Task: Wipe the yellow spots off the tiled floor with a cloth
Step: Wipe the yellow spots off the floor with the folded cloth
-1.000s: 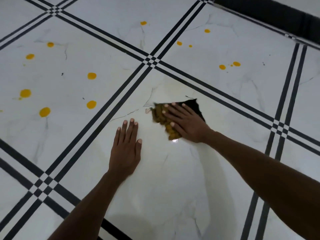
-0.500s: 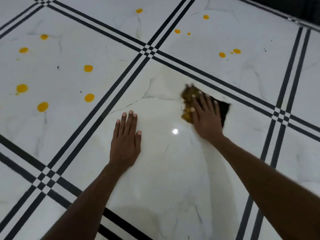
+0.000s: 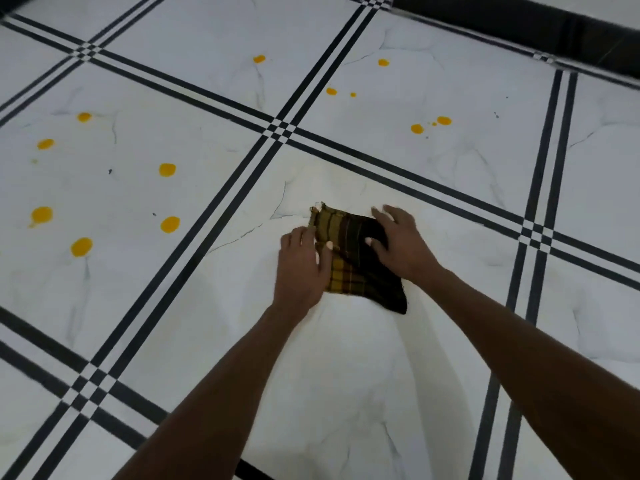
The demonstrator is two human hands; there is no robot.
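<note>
Both hands are meeting on the cloth [image 3: 360, 261] in the head view. Left hand [image 3: 303, 268] is lying over the cloth's left edge with its fingers bent, seeming to pinch the fabric there. Right hand [image 3: 398, 242] is resting on the far right part of the cloth, fingers curled down onto it; whether it is gripping or only pressing is hard to tell. That checked cloth, stained yellow on its left half, is lying flat on the white tiled floor [image 3: 346, 375], near the middle. Yellow spots [image 3: 169, 224] are sitting on the left tile, and more yellow spots [image 3: 417, 128] on the far right tile, well apart from the cloth.
</note>
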